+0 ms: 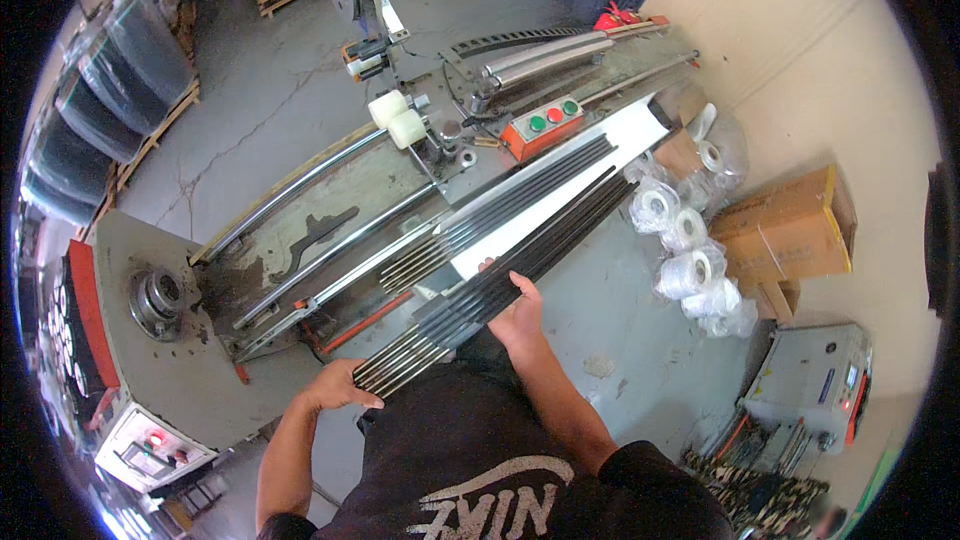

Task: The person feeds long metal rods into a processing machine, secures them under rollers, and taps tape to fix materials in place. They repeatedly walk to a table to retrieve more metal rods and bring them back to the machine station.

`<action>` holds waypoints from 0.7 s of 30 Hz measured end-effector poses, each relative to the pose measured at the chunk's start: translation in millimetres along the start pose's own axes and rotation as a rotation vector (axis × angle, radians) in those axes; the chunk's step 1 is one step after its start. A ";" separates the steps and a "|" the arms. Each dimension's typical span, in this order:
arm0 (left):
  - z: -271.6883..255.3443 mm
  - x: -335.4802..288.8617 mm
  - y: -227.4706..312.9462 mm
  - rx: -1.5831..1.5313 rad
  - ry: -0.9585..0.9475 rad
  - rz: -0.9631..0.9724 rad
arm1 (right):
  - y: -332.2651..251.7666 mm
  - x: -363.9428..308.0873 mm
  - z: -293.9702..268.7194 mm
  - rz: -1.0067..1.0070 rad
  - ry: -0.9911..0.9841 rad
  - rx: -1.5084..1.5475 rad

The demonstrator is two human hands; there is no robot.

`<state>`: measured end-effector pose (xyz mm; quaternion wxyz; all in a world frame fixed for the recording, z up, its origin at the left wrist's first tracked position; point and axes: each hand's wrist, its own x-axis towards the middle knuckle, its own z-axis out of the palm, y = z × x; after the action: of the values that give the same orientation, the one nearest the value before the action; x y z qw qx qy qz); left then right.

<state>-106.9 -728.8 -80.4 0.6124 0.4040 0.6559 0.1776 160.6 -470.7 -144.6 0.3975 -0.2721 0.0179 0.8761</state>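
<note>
A flat bundle of long dark rods with bare shiny metal ends (545,250) is held slantwise in front of my body. My left hand (343,386) is closed around the metal ends at the lower left. Further up, my right hand (517,312) grips the dark part from below, its thumb showing along the near edge and its other fingers mostly hidden. Just beyond the bundle, a second row of similar rods (520,198) lies on a long white trough (625,145), metal ends toward the left.
A long machine bed with rails (330,250) runs beyond the trough. An orange control box (545,130) with red and green buttons sits on it. At left stands a machine housing with a chuck (160,302). Plastic-wrapped rolls (685,270), a cardboard box (785,225) and a grey machine (808,380) are right.
</note>
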 end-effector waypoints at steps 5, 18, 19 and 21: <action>-10.2 62.5 41.7 -0.020 0.034 -0.034 | -48.2 74.0 0.0 0.077 0.013 0.002; -70.6 138.5 51.8 -0.104 0.034 -0.205 | -64.2 158.7 16.3 0.144 0.201 -0.028; -70.8 144.2 41.6 -0.103 0.045 -0.209 | -63.5 161.7 13.2 0.145 0.221 -0.067; -76.0 157.7 23.8 -0.126 0.028 -0.146 | -62.7 172.1 0.5 0.140 0.254 -0.152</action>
<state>-159.4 -576.5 -152.9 0.6386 0.3134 0.6797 0.1789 112.4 -309.5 -217.1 0.3083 -0.4080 0.0204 0.8591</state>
